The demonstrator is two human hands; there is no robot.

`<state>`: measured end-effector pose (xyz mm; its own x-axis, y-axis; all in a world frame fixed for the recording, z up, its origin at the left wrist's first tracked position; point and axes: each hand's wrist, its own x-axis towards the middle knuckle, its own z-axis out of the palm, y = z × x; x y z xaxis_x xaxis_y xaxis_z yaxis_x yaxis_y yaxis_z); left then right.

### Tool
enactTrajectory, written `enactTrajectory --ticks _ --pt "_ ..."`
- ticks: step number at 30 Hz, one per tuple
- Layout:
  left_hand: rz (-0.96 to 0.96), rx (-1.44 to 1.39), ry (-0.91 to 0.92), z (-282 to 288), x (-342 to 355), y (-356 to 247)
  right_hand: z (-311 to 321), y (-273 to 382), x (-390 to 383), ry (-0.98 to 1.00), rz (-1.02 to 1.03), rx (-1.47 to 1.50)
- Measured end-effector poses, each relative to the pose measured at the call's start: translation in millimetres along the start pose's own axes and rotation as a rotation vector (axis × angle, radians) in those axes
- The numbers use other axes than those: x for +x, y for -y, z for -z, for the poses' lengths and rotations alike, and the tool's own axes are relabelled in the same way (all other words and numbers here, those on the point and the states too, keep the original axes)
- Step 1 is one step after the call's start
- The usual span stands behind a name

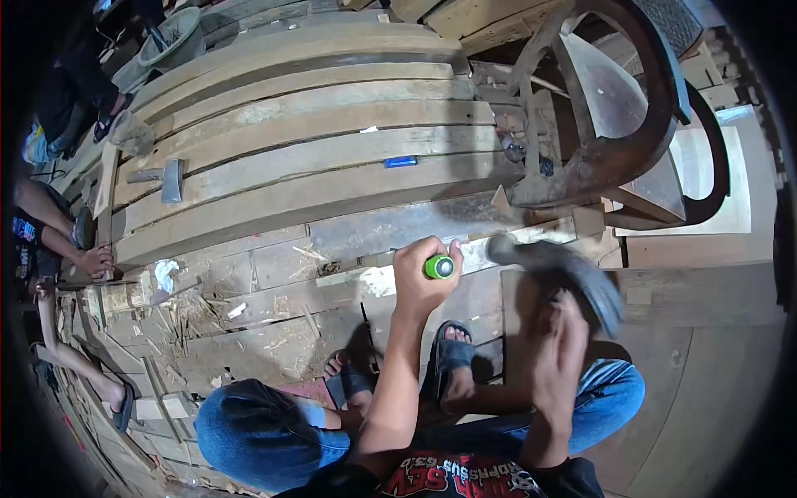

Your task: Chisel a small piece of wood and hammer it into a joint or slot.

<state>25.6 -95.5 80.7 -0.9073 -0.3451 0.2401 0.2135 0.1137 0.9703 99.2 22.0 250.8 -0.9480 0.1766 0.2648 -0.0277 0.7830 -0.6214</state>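
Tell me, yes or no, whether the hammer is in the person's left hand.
No: the right hand holds the hammer, while the left hand grips a green handle.

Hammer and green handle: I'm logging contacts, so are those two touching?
Apart. The head view shows a plain gap between the hammer, held in the right hand, and the green handle in the left hand.
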Motion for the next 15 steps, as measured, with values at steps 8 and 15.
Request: enactTrajectory --ticks 8,15 --pt "0.005 0.011 -0.007 -10 2 -2 -13 -34 -8 0.324 0.137 -0.102" --pt "0.025 0.031 -0.085 -2 0 7 20 -6 -2 0.011 -0.137 0.018"
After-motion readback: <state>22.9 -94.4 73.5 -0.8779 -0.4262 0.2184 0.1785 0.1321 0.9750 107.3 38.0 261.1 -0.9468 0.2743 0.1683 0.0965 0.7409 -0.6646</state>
